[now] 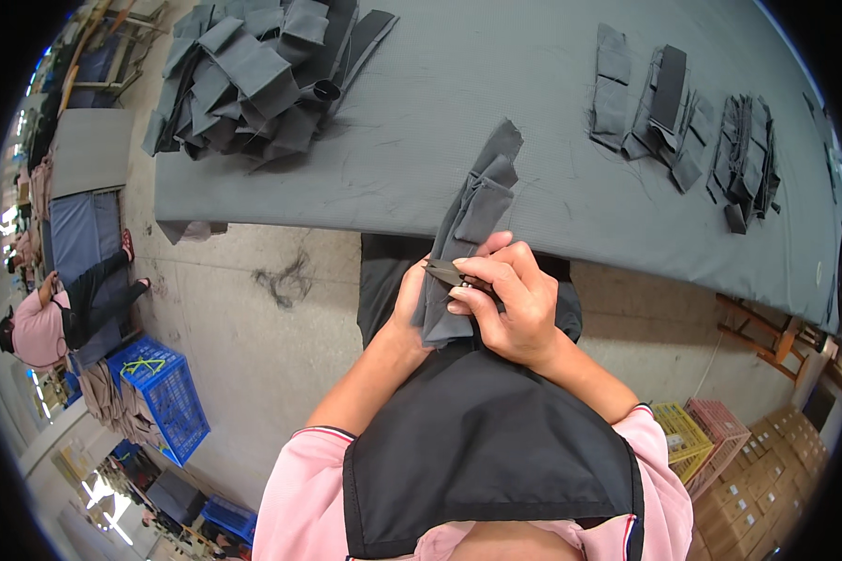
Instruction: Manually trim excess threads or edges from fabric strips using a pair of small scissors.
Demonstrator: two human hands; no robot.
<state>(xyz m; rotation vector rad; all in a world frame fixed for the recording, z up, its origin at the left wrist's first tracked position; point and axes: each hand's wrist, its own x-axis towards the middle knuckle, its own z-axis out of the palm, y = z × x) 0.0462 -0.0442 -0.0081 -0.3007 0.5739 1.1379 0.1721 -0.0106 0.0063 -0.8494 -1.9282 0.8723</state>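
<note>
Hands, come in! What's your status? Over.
Left hand holding grey fabric. Right hand gripping small dark snips over it. Fabric heap apart, left on table.

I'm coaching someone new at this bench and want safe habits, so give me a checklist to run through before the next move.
1. Dark snips held in the right hand: ok.
2. Grey fabric strips steadied by the left hand: ok.
3. Left hand clear of the snips' edges: cannot tell; they overlap in this view.
4. Held strips apart from the fabric pile: ok.
5. Floor free of scraps: not ok; a dark tangle lies there.
</note>
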